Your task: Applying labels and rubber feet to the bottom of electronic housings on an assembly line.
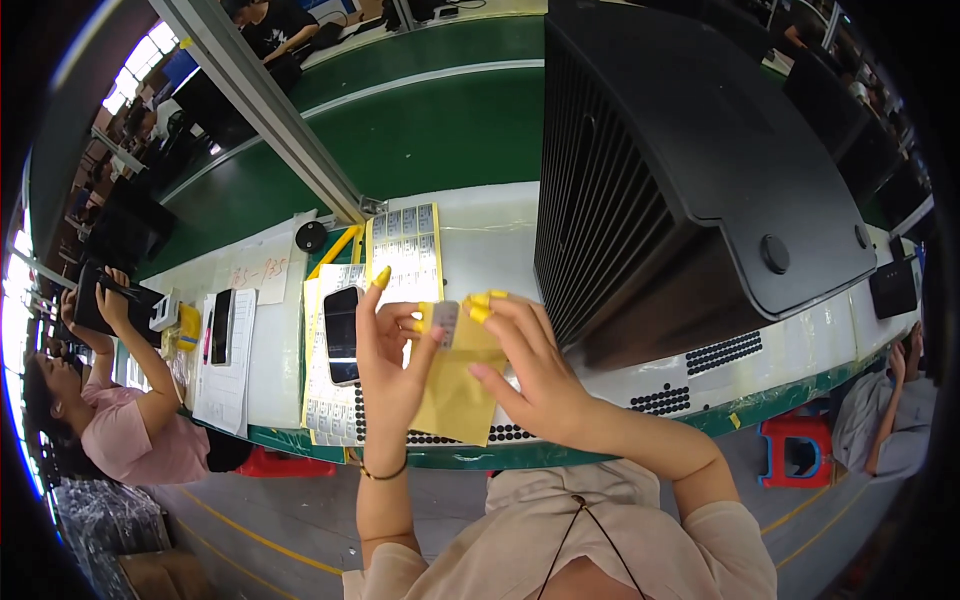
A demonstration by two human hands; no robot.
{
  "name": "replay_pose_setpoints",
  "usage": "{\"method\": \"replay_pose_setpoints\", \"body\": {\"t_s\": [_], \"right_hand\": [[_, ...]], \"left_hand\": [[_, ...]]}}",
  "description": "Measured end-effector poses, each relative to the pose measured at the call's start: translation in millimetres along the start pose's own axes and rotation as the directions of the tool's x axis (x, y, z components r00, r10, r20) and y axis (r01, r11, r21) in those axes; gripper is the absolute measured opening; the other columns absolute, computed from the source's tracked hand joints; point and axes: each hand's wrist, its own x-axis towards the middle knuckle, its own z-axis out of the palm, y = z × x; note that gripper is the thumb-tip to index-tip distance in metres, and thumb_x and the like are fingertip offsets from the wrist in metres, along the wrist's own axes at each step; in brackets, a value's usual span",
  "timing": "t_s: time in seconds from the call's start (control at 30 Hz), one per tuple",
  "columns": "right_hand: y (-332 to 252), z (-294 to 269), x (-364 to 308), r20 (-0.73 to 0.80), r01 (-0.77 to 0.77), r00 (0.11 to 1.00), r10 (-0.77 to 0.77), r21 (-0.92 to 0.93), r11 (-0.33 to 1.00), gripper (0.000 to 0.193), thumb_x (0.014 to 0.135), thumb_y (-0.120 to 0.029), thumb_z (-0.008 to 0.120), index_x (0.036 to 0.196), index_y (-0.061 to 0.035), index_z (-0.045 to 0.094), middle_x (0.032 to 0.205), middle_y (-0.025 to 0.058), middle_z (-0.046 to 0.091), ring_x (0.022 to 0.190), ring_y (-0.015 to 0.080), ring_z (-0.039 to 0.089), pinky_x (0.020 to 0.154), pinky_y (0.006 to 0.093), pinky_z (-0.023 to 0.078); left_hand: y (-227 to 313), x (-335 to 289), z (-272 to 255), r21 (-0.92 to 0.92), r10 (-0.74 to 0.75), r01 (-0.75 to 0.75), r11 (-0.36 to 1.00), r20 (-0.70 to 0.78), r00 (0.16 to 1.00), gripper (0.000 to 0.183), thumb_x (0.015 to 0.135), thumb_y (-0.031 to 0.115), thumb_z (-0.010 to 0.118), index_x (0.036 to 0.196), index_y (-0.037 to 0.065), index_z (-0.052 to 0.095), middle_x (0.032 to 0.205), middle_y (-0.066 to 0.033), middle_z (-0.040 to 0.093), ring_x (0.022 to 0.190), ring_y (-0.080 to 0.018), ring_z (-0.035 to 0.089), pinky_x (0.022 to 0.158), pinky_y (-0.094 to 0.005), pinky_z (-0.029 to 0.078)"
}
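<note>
My left hand (393, 365) pinches a small silver label (444, 324) between thumb and a finger capped in yellow; its index finger points up. Beside it, my right hand (540, 375) has its yellow-capped fingertips at the upper edge of a yellow backing sheet (458, 398), its thumb against the sheet's face. The sheet hangs below the label, over the table's near edge. Just left of my left hand lies a phone (342, 335) on label sheets. Another sheet of silver labels (405, 238) lies beyond my hands.
A large black slatted case (640, 200) stands to my right. Several small black round pads (724, 352) lie in rows along the near edge. A metal post (265, 110) rises at the far left. At left, a person (140, 420) holds a dark object near papers and another phone (222, 326).
</note>
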Motion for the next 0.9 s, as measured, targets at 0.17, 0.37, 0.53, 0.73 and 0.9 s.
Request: {"method": "replay_pose_setpoints", "body": {"t_s": [0.17,0.37,0.53,0.73,0.9], "right_hand": [[17,10,11,-0.045,0.062,0.997,-0.063,-0.020,0.998,0.029,0.085,-0.005,0.062,0.113,0.0002,0.059,0.103,0.0133,0.059,0.101,0.0326,0.056,0.097,0.0457,0.041],[25,21,9,-0.168,0.188,0.963,-0.211,-0.143,0.972,0.022,0.074,-0.001,0.070,0.096,-0.0009,0.070,0.090,0.0099,0.066,0.087,0.0271,0.064,0.093,0.0475,0.049],[30,26,14,-0.156,0.269,0.935,-0.319,-0.278,0.922,0.025,0.069,-0.001,0.070,0.095,-0.0005,0.070,0.094,0.0114,0.066,0.093,0.0275,0.064,0.093,0.0481,0.050],[38,36,14,-0.131,0.301,0.927,-0.350,-0.296,0.907,0.024,0.068,-0.003,0.070,0.092,-0.0004,0.069,0.099,0.0123,0.066,0.097,0.0295,0.064,0.095,0.0491,0.048],[39,38,11,-0.114,0.309,0.931,-0.346,-0.258,0.915,0.020,0.069,-0.003,0.071,0.089,-0.0008,0.069,0.102,0.0128,0.066,0.099,0.0303,0.064,0.099,0.0503,0.045]], "left_hand": [[21,-30,16,0.143,0.107,-0.105,0.984,-0.010,0.994,0.074,0.076,-0.013,0.068,0.139,0.001,0.034,0.096,-0.0067,0.054,0.087,-0.0110,0.055,0.078,-0.0224,0.047],[13,-38,24,-0.025,0.038,-0.041,0.999,-0.117,0.992,0.064,0.080,-0.012,0.066,0.136,0.000,0.038,0.096,-0.0068,0.054,0.088,-0.0123,0.059,0.076,-0.0233,0.051],[14,-33,22,-0.137,-0.081,0.058,0.989,-0.168,0.983,0.059,0.080,-0.013,0.064,0.133,0.000,0.040,0.095,-0.0062,0.053,0.087,-0.0110,0.058,0.074,-0.0212,0.051],[7,-31,16,-0.207,-0.159,0.121,0.971,-0.178,0.971,0.054,0.082,-0.012,0.063,0.130,0.000,0.043,0.091,-0.0038,0.053,0.084,-0.0079,0.057,0.069,-0.0165,0.048],[0,-27,11,-0.278,-0.173,0.114,0.954,-0.198,0.965,0.049,0.083,-0.009,0.064,0.128,-0.001,0.044,0.092,-0.0028,0.052,0.085,-0.0058,0.053,0.071,-0.0158,0.045]]}}
